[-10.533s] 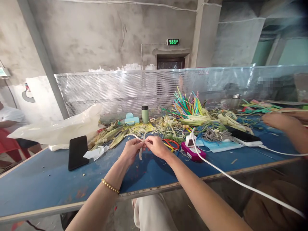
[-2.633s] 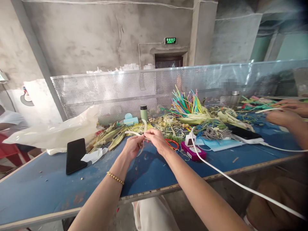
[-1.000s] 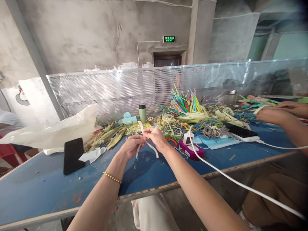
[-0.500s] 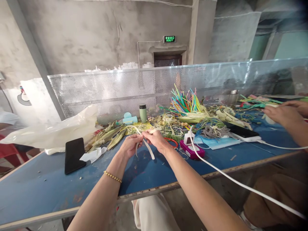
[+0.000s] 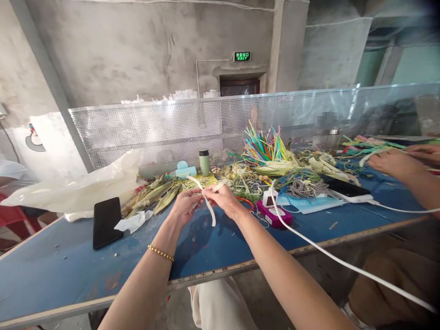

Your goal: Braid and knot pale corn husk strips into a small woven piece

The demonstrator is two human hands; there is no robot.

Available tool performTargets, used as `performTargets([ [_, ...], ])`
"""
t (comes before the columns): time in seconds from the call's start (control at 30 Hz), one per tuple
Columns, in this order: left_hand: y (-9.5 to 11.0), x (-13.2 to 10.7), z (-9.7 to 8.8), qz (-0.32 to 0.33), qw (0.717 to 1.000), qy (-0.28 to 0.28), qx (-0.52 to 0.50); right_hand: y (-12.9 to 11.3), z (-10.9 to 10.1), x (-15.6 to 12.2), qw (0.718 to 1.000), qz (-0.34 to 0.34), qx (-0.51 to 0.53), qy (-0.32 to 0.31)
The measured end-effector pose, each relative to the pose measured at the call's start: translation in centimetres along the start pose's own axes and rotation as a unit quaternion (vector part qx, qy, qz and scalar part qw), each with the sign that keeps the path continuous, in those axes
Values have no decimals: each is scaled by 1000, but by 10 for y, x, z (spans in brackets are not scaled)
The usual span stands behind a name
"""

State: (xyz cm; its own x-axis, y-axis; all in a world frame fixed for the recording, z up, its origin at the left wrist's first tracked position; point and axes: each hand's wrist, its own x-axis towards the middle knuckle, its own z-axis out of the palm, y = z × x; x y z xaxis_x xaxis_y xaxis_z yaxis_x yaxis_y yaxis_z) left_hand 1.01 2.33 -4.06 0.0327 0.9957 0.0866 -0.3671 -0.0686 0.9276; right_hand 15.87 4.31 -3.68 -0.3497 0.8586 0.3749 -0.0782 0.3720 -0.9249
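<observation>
My left hand [image 5: 187,205] and my right hand [image 5: 222,198] meet above the blue table, their fingertips pinched together. Between them they grip a pale corn husk strip [image 5: 210,213], whose lower end hangs down below the fingers and whose upper end sticks up behind them. Another pale piece shows by my right fingers. Exactly how the strips cross is hidden by the fingertips. Beyond my hands lies a heap of dry husk scraps [image 5: 237,176]. Whole husks [image 5: 167,195] lie to the left of it.
A black phone [image 5: 107,223] and a white paper scrap [image 5: 133,222] lie left. Behind stand a green bottle [image 5: 204,163] and colourful sticks [image 5: 263,146]. To the right are a magenta box [image 5: 273,215], a white cable [image 5: 319,250], a charging phone [image 5: 345,188] and a co-worker's hands [image 5: 395,162].
The hanging strip end has shifted slightly left, and the thin loop below my left fingers no longer shows. My left fingers have opened out a little. The co-worker's hand has moved left.
</observation>
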Motion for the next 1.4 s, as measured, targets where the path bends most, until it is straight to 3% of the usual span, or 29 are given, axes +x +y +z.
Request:
performTargets([
  [0.63, 4, -6, 3, 34, 997, -53, 41, 6, -7, 3, 993, 35, 97, -50],
  [0.93, 4, -7, 2, 25, 997, -45, 60, 8, -8, 4, 998, -17, -21, -51],
  [1.2, 1, -5, 1, 48, 992, -53, 104, 11, -9, 4, 998, 9, 34, -60],
  [1.3, -3, -1, 0, 127, 968, -4, 216, 11, -9, 5, 996, 34, 61, -60],
  [1.4, -4, 3, -1, 239, 895, 80, 368, 11, -11, 7, 996, 35, 68, -43],
])
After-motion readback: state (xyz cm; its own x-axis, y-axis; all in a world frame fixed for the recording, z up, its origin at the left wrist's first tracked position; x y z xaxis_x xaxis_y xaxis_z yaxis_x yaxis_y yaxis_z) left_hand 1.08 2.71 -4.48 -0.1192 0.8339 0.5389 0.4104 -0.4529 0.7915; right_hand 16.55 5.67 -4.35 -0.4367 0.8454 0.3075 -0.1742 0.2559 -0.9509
